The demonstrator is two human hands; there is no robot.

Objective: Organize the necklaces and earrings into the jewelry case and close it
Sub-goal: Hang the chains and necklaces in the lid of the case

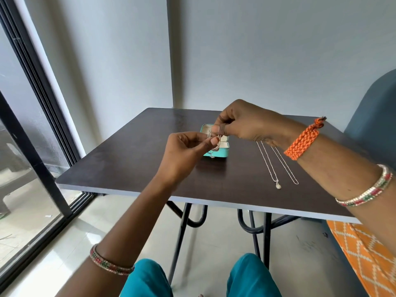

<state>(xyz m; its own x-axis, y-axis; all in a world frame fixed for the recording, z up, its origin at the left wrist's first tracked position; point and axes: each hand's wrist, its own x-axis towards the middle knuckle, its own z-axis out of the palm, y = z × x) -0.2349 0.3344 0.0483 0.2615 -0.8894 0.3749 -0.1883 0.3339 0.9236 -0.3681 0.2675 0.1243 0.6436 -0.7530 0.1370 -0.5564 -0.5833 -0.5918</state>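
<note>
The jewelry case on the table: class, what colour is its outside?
Turquoise, with a cream lining; the jewelry case shows best in the head view.

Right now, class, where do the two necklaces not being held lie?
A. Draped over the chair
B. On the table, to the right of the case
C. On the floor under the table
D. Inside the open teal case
B: the two necklaces lie stretched out on the dark table, right of the open teal case, while both hands work on another chain above the case.
</note>
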